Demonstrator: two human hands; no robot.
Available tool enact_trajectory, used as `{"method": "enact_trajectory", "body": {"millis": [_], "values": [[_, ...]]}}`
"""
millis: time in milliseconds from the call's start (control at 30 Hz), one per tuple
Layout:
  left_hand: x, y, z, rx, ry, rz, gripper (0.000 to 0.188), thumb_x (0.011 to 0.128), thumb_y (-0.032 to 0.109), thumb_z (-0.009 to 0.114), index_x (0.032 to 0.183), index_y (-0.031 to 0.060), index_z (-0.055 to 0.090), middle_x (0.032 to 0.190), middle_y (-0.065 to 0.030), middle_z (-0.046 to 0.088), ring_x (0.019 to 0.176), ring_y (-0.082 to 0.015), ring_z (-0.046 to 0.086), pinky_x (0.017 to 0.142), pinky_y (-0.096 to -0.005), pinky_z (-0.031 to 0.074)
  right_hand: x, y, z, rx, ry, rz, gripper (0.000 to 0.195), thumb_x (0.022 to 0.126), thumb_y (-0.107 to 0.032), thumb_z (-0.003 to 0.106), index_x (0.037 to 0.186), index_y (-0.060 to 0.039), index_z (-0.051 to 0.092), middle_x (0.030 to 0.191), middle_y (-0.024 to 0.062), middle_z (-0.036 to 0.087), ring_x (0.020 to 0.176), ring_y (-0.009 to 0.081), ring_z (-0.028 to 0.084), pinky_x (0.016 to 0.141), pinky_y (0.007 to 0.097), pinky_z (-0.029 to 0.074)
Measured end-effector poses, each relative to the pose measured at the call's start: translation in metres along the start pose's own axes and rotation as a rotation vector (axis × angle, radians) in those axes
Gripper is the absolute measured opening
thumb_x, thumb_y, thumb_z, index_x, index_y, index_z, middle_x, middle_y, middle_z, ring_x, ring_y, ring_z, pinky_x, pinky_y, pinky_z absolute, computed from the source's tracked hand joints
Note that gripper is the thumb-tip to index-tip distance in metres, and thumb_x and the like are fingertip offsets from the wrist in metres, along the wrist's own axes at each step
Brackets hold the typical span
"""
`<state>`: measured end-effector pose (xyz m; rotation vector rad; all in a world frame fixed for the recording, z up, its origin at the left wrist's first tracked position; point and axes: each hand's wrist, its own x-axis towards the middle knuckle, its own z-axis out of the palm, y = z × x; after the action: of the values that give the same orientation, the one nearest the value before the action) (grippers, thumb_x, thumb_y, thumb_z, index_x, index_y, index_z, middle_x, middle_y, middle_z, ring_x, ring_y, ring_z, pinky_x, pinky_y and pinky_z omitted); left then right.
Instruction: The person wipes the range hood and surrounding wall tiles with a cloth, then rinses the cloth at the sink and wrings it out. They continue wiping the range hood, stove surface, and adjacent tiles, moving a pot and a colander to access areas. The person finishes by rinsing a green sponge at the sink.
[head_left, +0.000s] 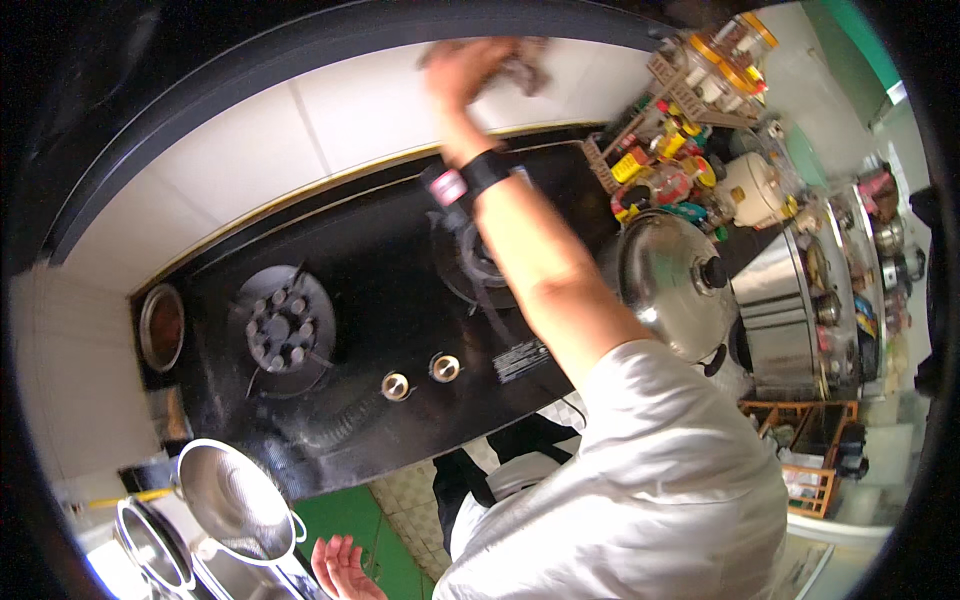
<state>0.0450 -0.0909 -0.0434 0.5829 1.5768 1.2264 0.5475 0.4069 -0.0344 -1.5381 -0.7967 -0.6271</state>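
My right hand (469, 71), blurred by motion, is up against the white tiled wall (375, 112) behind the hob, gripping a crumpled brownish cloth (529, 66). A black band is around that wrist. Below the arm lies the black glass gas hob (360, 300) with a left burner (281, 334), a right burner partly hidden by my forearm, and two round metal knobs (395, 386). My left hand (343, 566) hangs low at the bottom edge, fingers apart, near the handle of a metal colander (236, 499).
A large lidded steel pot (671, 281) stands right of the hob. Beyond it are seasoning bottles (667, 150) and a rack of orange-lidded jars (720, 64). A small round dish (161, 328) sits at the hob's left end. A glass lid (154, 544) lies beside the colander.
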Motion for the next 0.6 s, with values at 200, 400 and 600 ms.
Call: {"method": "enact_trajectory", "body": {"millis": [200,400,600], "values": [[0.033,-0.007,0.049,-0.028,-0.070,0.001,0.039,0.099,0.021,0.048,0.133,0.0028,0.049,0.120,-0.0194,0.062,0.109,-0.0346,0.061,0.094,-0.0463,0.049,-0.004,0.034,-0.044,-0.074,-0.348,-0.764,0.057,0.075,-0.012,0.068,0.129,-0.0229,0.058,0.132,0.0096,0.045,0.124,0.0341,0.044,0.103,0.0503,0.034],[0.039,-0.015,0.038,0.038,-0.195,0.011,0.041,0.101,0.024,0.045,0.136,0.0035,0.045,0.128,-0.0197,0.058,0.117,-0.0381,0.057,0.100,-0.0505,0.045,0.062,0.126,-0.054,-0.066,-0.144,-0.393,0.076,0.066,-0.016,0.076,0.136,-0.0072,0.046,0.134,0.0229,0.042,0.122,0.0431,0.044,0.105,0.0534,0.034],[0.035,-0.021,0.010,0.049,-0.205,0.081,0.042,0.101,0.024,0.044,0.137,0.0036,0.043,0.131,-0.0195,0.056,0.117,-0.0400,0.056,0.101,-0.0525,0.044,0.095,0.281,-0.025,0.035,0.036,0.545,0.072,0.087,-0.020,0.056,0.145,0.0044,0.023,0.143,0.0259,0.042,0.130,0.0356,0.045,0.112,0.0437,0.036]]}}
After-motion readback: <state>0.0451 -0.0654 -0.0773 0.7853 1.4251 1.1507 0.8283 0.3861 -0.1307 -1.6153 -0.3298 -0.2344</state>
